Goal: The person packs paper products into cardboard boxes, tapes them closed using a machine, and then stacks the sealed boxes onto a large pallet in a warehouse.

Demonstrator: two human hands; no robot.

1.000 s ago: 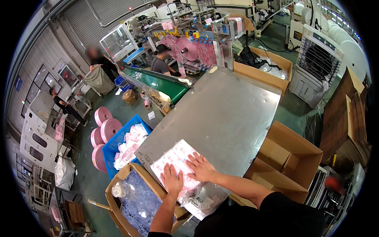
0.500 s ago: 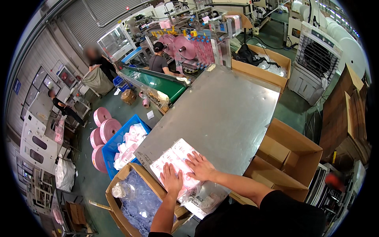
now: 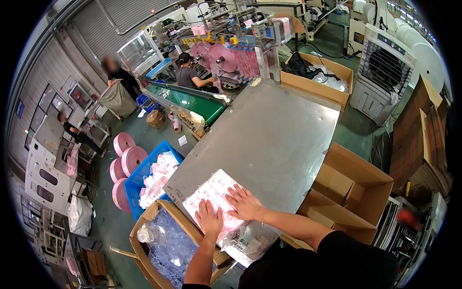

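Observation:
Two or more pink-and-white soft packs [image 3: 220, 181] lie side by side at the near left corner of the metal table [image 3: 269, 130]. Flat on them rests my left hand [image 3: 210, 219], fingers stretched out and pointing away from me. Beside it, my right hand [image 3: 244, 203] lies on the packs with its fingers spread, reaching in from the right. Neither hand is closed around anything. Clear, crinkled plastic film [image 3: 248, 239] shows at the near end of the packs, below my hands. My palms cover part of the packs.
Left of the table stand a carton of bluish plastic bags [image 3: 168, 245] and a blue crate [image 3: 136, 172] of pink-white packs. Open cardboard boxes [image 3: 358, 168] sit at the right. Beyond the table, a person [image 3: 190, 77] sits by a green conveyor [image 3: 192, 103].
My hands and the packs stay in place. The seated person beyond the table has shifted posture, with head and arm in a different position.

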